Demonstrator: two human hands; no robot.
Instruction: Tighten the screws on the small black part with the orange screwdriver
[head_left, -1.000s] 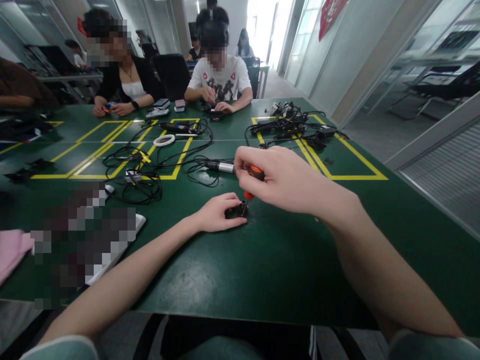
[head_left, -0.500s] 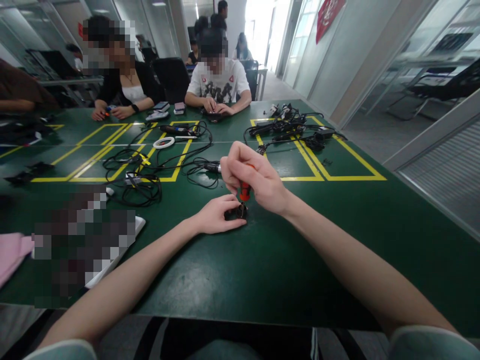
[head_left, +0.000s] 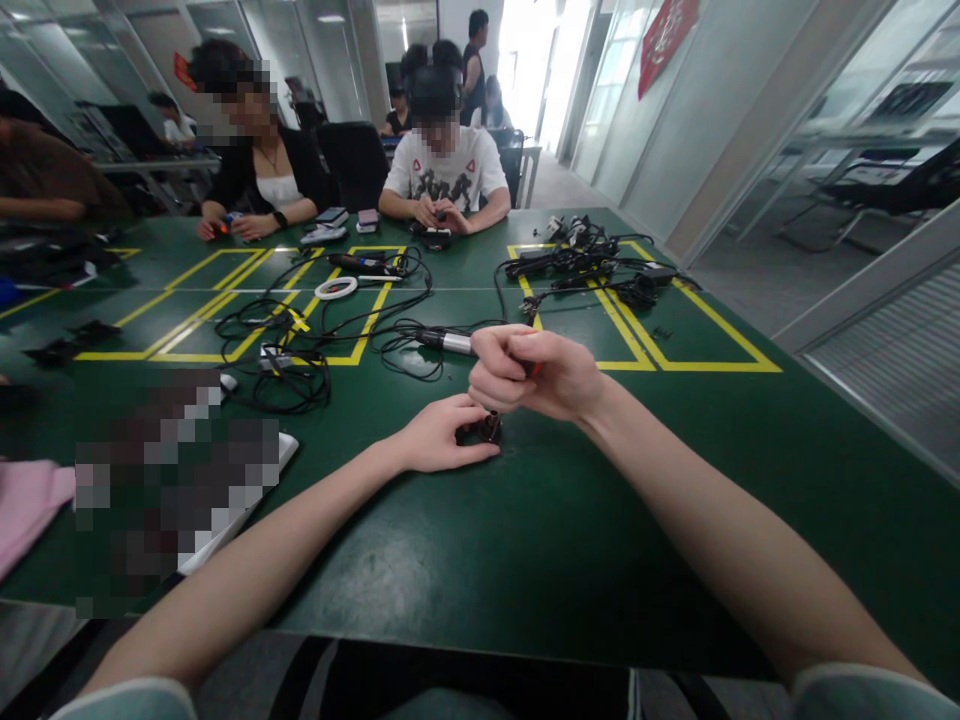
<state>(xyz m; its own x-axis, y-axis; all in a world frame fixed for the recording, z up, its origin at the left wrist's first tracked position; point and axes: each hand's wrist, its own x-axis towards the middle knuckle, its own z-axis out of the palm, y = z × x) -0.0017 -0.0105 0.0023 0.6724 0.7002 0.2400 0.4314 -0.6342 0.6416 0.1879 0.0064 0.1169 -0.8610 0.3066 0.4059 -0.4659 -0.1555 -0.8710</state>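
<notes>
My left hand rests on the green table, its thumb and fingers closed around a small dark part whose exact kind I cannot make out. Just above and to the right, my right hand is curled into a fist round a red-and-black screwdriver. Only a bit of the red handle shows between the fingers. A thin tip seems to reach down to the dark part, though my fingers cover most of it.
Beyond my hands lie tangled black cables, a silver-and-black cylindrical tool, a white ring and a heap of adapters. Blurred flat items with a white edge lie left. Two people sit working opposite.
My right hand has turned and moved slightly down and right, so the screwdriver's red handle is now mostly hidden. My left hand stays on the dark part. The view has shifted a little.
</notes>
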